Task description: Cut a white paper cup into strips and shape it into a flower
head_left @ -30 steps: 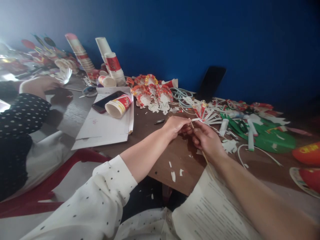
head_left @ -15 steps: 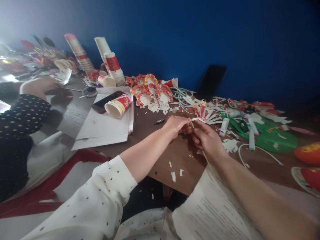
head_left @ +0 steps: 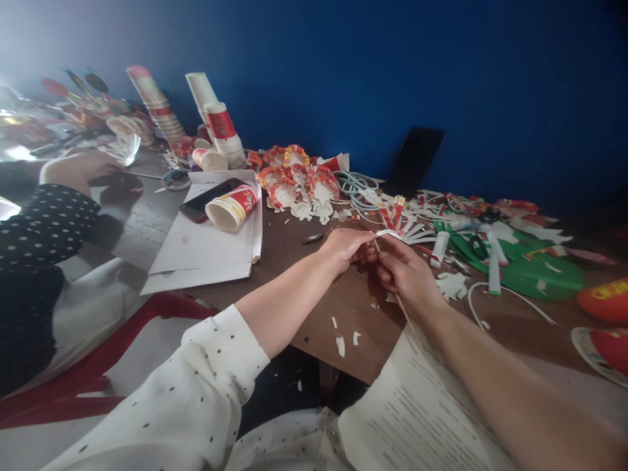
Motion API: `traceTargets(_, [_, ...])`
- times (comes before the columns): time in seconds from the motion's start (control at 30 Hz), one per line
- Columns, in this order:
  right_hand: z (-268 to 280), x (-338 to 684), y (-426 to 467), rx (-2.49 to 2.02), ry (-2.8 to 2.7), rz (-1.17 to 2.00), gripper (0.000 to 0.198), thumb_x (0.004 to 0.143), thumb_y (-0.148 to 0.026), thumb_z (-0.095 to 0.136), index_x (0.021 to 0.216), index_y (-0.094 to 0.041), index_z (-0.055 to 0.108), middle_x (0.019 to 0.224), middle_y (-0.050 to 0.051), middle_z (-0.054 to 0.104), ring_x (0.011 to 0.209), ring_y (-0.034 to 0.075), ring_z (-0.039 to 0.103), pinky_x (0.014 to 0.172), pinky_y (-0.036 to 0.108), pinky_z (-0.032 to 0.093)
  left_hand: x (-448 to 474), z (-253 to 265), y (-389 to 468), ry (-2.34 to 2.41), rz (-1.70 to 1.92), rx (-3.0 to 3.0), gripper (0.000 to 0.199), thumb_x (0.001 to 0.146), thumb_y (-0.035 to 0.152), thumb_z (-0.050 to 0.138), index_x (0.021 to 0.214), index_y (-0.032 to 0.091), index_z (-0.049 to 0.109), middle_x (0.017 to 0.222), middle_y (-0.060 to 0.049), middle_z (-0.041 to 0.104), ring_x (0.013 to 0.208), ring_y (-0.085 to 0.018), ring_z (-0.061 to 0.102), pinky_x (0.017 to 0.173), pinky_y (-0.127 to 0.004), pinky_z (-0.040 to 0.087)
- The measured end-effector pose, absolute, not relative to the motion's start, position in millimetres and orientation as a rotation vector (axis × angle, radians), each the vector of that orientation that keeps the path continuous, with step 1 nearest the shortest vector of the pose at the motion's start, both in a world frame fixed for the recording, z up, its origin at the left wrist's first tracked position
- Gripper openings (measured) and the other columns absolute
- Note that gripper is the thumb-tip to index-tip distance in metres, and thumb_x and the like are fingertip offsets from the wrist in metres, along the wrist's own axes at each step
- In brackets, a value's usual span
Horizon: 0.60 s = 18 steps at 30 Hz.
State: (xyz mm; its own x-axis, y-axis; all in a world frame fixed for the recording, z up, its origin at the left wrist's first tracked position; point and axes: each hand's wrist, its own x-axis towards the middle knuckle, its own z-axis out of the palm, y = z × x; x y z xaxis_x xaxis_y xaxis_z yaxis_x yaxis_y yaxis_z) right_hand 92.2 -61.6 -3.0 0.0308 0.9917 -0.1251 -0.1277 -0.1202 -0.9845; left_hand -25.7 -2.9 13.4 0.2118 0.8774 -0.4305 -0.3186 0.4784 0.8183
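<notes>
Before the blue wall [head_left: 373, 72], a stick [head_left: 402, 307] stays pinched by left hand [head_left: 346, 247] and right hand [head_left: 405, 271] fingers; little seems advanced.

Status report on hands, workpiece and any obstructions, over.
Right hand gripping thin stick; left hand at the stick's upper end. Fringed paper just beyond both hands, any join to the stick unclear. Scraps on table, none apparently blocking.

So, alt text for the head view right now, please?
A person's left hand and right hand meet over a cluttered table, holding a thin stick beside a paper piece cut into fanned strips. To the left, a phone and a tipped paper cup lie on white card; behind is a blue wall.
</notes>
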Motion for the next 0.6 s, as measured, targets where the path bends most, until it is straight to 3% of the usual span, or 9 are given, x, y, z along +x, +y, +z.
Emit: traceTargets(0.6, [-1.5, 92.2, -61.1, -1.228, -0.969, 1.362, 0.059, 0.07, -0.027, 0.066, 0.127, -0.02, 0.052, 0.066, -0.005, 0.055, 0.044, 0.005, 0.036, 0.036, 0.017, 0.018, -24.6, 9.1, -0.6, 1.022, 0.933, 0.61, 0.017, 0.07, 0.011, 0.075, 0.06, 0.009, 0.061, 0.05, 0.001, 0.052, 0.048, -0.008, 0.051, 0.058, -0.025, 0.05])
